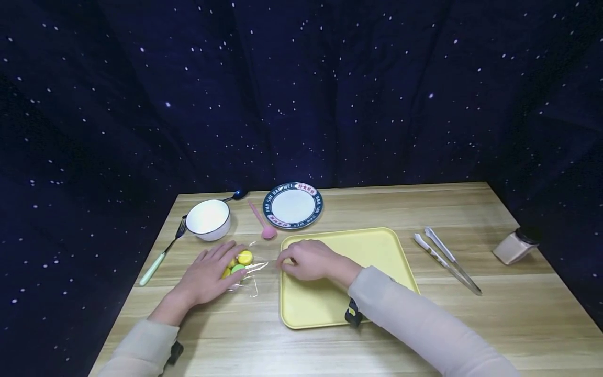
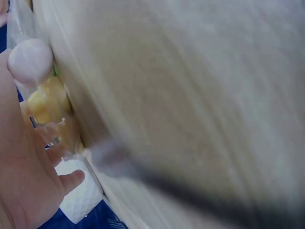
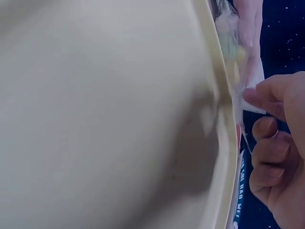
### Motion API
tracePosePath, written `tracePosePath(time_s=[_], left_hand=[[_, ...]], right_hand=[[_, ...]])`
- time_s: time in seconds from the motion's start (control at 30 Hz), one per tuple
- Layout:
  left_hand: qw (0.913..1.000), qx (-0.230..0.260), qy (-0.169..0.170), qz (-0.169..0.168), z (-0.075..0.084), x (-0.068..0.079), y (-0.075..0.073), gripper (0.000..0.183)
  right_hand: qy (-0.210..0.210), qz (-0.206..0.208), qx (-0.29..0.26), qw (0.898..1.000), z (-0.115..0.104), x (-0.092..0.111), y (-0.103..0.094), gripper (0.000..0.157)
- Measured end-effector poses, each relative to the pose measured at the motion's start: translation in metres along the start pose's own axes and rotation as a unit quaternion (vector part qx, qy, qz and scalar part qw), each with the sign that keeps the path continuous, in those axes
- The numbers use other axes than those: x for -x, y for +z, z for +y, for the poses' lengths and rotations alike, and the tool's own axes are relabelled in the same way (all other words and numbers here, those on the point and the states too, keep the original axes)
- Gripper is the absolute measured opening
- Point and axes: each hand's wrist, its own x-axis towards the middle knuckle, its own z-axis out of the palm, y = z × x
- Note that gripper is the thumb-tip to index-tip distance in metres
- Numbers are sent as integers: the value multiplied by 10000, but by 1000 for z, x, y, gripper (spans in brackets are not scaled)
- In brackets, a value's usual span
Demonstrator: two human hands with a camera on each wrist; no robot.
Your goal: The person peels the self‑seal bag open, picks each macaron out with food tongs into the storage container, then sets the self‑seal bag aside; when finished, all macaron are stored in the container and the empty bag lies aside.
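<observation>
My left hand (image 1: 207, 275) lies with fingers spread over a clear plastic bag (image 1: 255, 268) on the table. Through the film show round yellow pieces (image 1: 245, 257) and a green one (image 1: 238, 268); a pink round piece (image 2: 31, 62) appears in the left wrist view. The hand covers part of the bag. My right hand (image 1: 311, 260) hovers at the left rim of a yellow tray (image 1: 348, 309), fingers loosely bent. Its thumb and forefinger stand apart beside the bag's loose edge in the right wrist view, with nothing visible between them.
Behind my left hand stand a white bowl (image 1: 209, 222), a dark spoon (image 1: 240, 194) and a green-handled fork (image 1: 153, 268). A pink spoon (image 1: 268, 232) and a dark-rimmed plate (image 1: 293, 205) lie farther back. Tongs (image 1: 447, 259) and a black-lidded jar (image 1: 515, 247) are at right.
</observation>
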Motion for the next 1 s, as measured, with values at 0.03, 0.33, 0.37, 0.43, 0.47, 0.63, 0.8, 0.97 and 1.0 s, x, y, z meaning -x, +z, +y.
tracePosePath(time_s=[0.03,0.33,0.37,0.43,0.47,0.63,0.8,0.97,1.0], left_hand=[[10000,27,16,8,0,1,-1,66],[9986,113,482,188,-1,15,-12,61],[9986,120,491,179,-1,16,-12,61],[9988,103,455,158,-1,18,-13,60],[9989,109,427,147,-1,19,-12,60],[9994,145,290,116,0,20,-11,61],[9990,203,314,248,1,21,-12,59],[9978,305,362,461,2,19,-14,52],[9973,347,364,530,2,19,-14,48]], right_hand=[[71,-16,-33,10000,-1,-1,0,24],[557,-242,-16,9982,-4,-10,2,33],[568,-277,10,9980,-4,-11,3,34],[555,-351,88,9978,-4,-13,6,36],[534,-385,125,9977,-5,-14,7,38],[404,-467,279,9977,-9,-17,12,53],[544,-394,166,9976,-13,-19,13,70],[756,-377,-64,9964,-13,-19,13,90],[764,-375,-70,9963,-12,-19,13,92]])
